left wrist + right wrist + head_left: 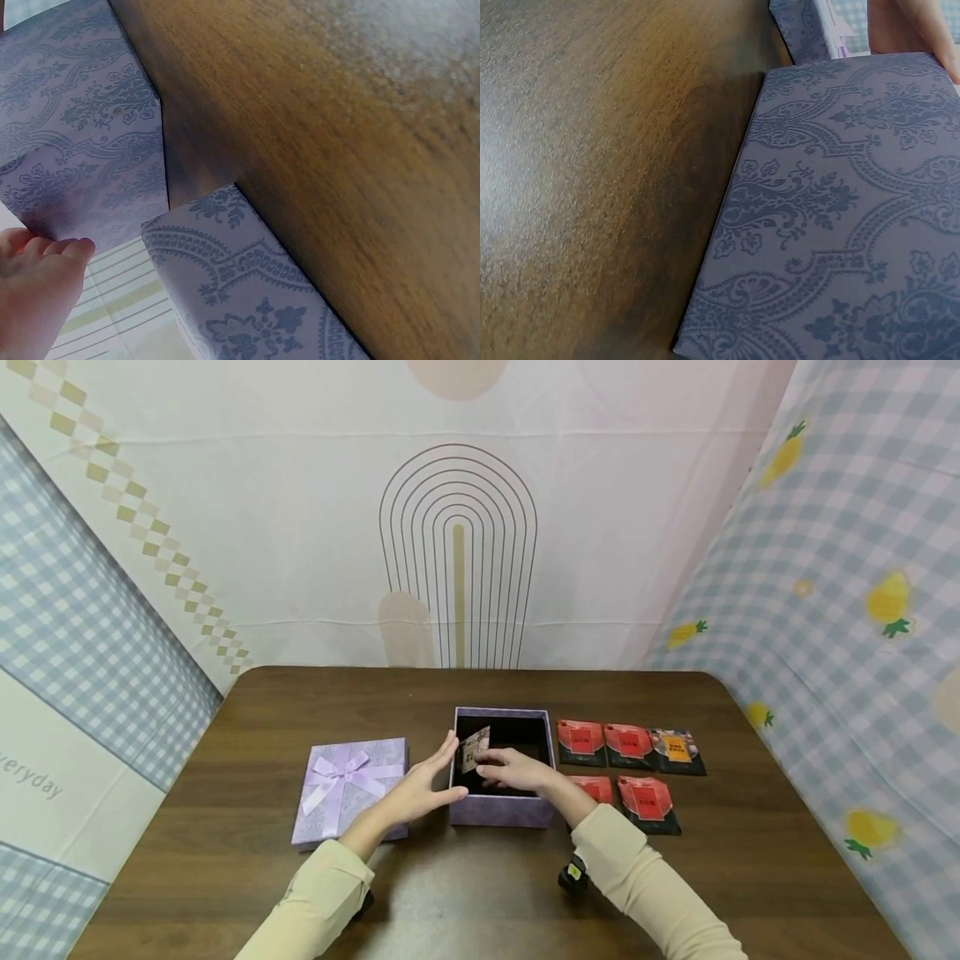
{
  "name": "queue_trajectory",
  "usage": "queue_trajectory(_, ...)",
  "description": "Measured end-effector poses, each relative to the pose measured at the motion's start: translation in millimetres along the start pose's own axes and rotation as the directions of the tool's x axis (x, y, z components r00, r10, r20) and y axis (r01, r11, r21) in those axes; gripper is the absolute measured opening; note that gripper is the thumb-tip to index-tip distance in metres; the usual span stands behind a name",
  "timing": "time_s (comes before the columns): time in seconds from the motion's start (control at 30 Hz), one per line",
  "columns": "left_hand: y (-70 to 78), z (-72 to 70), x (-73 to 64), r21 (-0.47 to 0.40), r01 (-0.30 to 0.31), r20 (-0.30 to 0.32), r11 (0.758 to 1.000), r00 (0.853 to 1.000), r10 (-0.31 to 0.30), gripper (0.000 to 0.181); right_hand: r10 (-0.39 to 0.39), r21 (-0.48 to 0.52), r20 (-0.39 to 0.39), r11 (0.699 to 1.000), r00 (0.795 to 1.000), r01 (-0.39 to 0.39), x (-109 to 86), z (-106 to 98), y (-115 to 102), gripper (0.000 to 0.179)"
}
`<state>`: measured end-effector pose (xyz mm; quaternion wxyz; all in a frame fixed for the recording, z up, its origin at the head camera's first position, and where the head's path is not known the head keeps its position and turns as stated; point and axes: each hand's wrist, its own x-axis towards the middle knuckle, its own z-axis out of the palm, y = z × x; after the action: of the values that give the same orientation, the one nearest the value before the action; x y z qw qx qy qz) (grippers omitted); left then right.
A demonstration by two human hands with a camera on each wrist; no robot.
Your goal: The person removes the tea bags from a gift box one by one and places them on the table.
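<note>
The purple gift box (501,811) stands without its lid, its dark inside facing up. Against its left wall my left hand (422,787) rests with fingers extended and thumb near the front corner. My right hand (517,771) reaches into the box with bent fingers and pinches a small printed sachet (474,748), which tilts up beside the left inner wall. The right fingertips are partly hidden. In the left wrist view, the left hand's fingers (45,285) touch the patterned box wall (82,120). The right wrist view shows mostly the box's outer wall (840,210).
Left of the box lies the purple lid (352,785) with a ribbon bow. To its right are several flat sachets in two rows, red ones (581,742) and one with an orange label (675,749). The brown table (465,893) meets a cloth backdrop.
</note>
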<state>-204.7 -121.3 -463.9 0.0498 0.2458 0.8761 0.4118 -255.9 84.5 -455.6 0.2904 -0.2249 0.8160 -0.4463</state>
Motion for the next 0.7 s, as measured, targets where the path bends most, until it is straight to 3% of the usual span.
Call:
queue_trajectory(0.2, 0.0, 0.0, -0.6, 0.0, 0.006, -0.001, 1.0, 1.0, -0.006, 0.077, -0.109, -0.16, -0.151, 0.983, 0.982, 0.085, 1.0, 2.2, 1.1, 0.037)
queue_trajectory(0.47, -0.3, 0.6, -0.3, -0.008, 0.013, 0.001, 1.0, 1.0, -0.013, 0.078, -0.151, -0.185, -0.28, 0.978, 0.948, 0.102, -4.4, -0.6, -1.5, 0.025)
queue_trajectory(0.7, -0.1, -0.2, 0.5, -0.012, 0.008, 0.0, 1.0, 1.0, -0.008, 0.078, -0.179, -0.183, -0.335, 0.975, 0.925, 0.123, -12.2, -5.1, -6.2, 0.032)
